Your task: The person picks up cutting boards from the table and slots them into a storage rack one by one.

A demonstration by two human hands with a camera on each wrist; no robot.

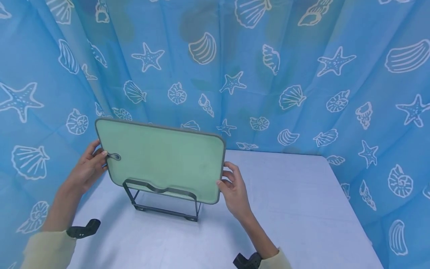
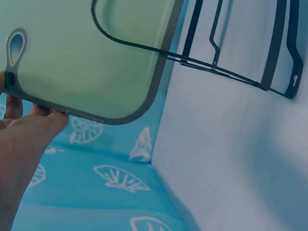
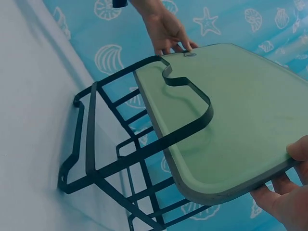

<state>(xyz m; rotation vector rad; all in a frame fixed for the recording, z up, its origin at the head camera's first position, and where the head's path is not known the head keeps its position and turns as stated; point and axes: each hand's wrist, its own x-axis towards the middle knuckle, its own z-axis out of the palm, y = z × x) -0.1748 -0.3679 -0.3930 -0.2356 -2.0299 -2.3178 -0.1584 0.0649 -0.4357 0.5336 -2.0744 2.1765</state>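
A green cutting board [image 1: 164,157] with a grey rim stands tilted behind the front bar of a black metal rack [image 1: 164,213]. My left hand [image 1: 89,164] grips its left edge, thumb by the teardrop hanging hole [image 1: 115,156]. At the opposite edge my right hand [image 1: 235,190] pinches the board, thumb on the front face and fingers behind. In the right wrist view the board's lower edge [image 3: 161,130] lies inside the rack frame [image 3: 159,144]. The left wrist view shows the left fingers [image 2: 53,118] under the grey rim.
The rack stands on a white-covered table [image 1: 285,194]. A blue curtain [image 1: 255,74] with white shells and starfish hangs behind and at both sides. Black bands with cameras [image 1: 84,228] sit on both wrists.
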